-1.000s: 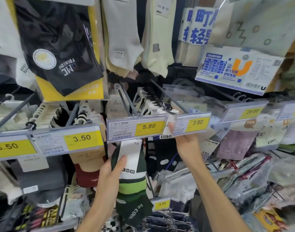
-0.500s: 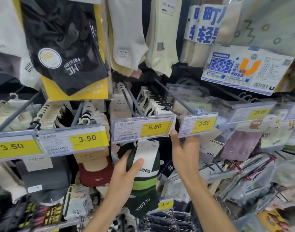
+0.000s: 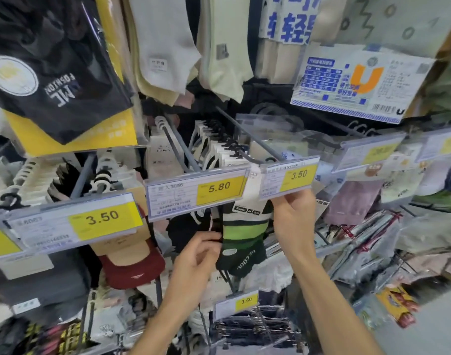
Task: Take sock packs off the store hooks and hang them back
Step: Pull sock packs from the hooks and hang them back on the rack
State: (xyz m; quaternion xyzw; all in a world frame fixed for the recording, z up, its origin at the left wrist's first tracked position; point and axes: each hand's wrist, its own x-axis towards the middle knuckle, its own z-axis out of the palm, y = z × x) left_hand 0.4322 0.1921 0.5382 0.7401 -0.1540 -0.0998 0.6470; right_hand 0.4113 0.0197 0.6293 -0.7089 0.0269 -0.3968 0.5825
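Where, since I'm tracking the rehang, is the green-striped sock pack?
Head view, centre: the green-and-white striped sock pack sits just below the yellow 5.80 price tag, between the left hand and the right hand.

The striped sock pack [image 3: 245, 234] is seen to be of matt knitted cloth, banded at the top by a smooth white paper card [image 3: 248, 197]. The price holder [image 3: 288, 180] is made of clear glossy plastic, with a yellow-and-white paper label carried inside. The hooks [image 3: 250, 134] are formed of grey metal rod, dull in finish. The dark red sock [image 3: 134, 265] is shown as soft matt cloth. The bagged goods [image 3: 368, 252] are wrapped in shiny, crinkled clear film.
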